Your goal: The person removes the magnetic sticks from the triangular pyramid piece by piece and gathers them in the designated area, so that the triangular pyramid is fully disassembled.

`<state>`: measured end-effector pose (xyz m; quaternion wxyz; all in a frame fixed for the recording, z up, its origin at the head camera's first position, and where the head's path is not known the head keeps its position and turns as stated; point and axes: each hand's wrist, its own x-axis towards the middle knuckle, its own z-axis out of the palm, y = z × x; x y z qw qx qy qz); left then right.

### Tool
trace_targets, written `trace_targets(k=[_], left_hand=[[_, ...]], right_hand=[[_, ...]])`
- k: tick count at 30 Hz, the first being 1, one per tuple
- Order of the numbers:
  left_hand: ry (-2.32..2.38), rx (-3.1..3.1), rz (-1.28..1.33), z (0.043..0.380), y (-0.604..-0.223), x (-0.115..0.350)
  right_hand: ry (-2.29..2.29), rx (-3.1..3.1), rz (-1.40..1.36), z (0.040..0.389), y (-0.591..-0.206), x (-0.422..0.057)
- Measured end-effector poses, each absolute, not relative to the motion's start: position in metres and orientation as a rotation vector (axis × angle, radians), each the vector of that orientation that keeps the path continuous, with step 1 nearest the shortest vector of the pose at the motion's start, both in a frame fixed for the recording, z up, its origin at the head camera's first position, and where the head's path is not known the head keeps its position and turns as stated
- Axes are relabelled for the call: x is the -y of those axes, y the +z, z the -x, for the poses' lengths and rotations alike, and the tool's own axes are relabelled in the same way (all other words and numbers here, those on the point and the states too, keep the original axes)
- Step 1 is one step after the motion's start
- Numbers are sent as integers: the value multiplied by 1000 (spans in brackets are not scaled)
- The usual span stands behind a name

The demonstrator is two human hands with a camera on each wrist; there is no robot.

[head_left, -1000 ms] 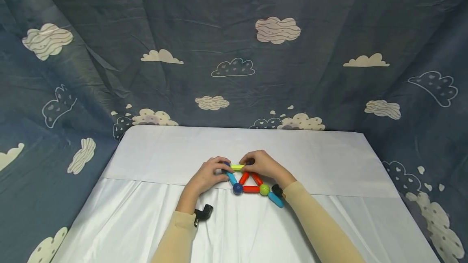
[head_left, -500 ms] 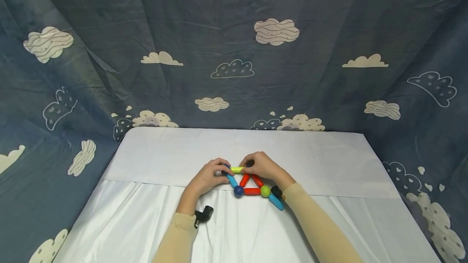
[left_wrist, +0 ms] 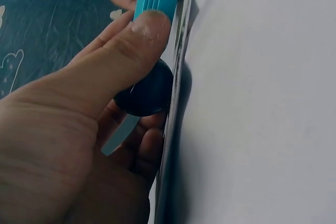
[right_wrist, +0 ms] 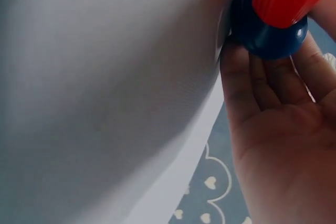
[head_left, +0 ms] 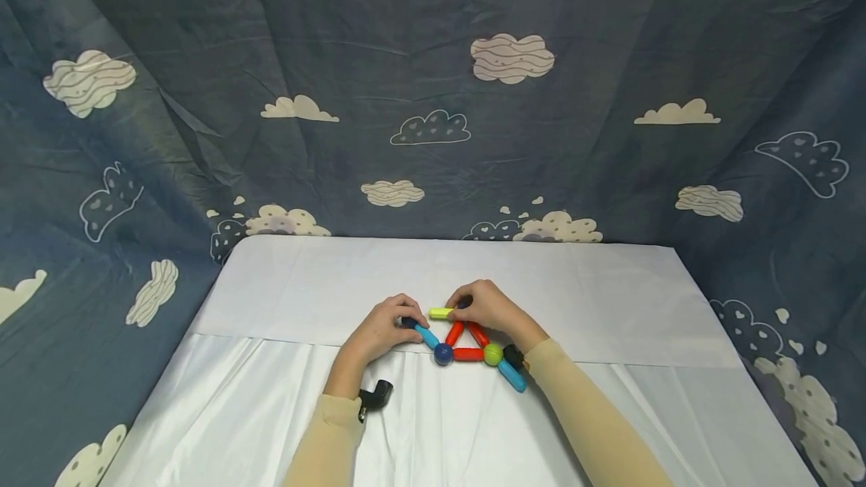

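Toy construction rods and balls form a flat shape on the white table. My left hand [head_left: 386, 325] holds the end of a light-blue rod [head_left: 427, 336], thumb on the rod and fingers around the dark blue ball [left_wrist: 147, 90] at that end. My right hand [head_left: 492, 308] grips another dark blue ball [right_wrist: 273, 38], from which a yellow rod [head_left: 440, 313] points left with its end free. Red rods [head_left: 468, 354] make a triangle between that ball, a blue ball [head_left: 443, 354] in front and a green ball [head_left: 493, 354]. The right hand's fingers partly hide the top ball.
A second light-blue rod [head_left: 511, 376] sticks out from the green ball, beside the right wrist's black camera [head_left: 513, 356]. White cloth covers the table [head_left: 304, 412]. A dark cloud-print curtain [head_left: 433, 171] hangs behind and at both sides.
The left hand has swung its ball and the light-blue rod's end left and towards me, away from the yellow rod. A gap now shows there. The right hand has barely moved.
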<state>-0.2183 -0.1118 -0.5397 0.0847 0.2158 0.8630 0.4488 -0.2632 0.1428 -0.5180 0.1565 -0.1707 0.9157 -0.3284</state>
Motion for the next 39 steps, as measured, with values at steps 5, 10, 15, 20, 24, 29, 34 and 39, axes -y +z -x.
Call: trace_targets(k=[5,10,15,20,24,29,34,39], left_hand=[[1335,-2559,-634,219,-540,114],[1337,-2549,-622,218,-541,115],[1337,-2540,-609,218,-542,114],[1324,-2542,-615,219,-541,113],[1315,-2532,-592,218,-540,113],[1298,-2543,-578,218,-542,111],[1272,-2569,-584,217,-542,108],[1217,-2621,-614,216,-542,105]], right_hand=[[-944,-2618,463,265,-518,-144],[-936,-2584,485,270,-518,-145],[-926,-2559,528,275,-516,-151],[-955,-2584,524,281,-507,-161],[-1006,-2628,523,282,-496,-171],[-1070,-2704,564,274,-477,-180],[-1153,-2763,554,256,-464,-183],[-1239,-2750,491,232,-461,-180]])
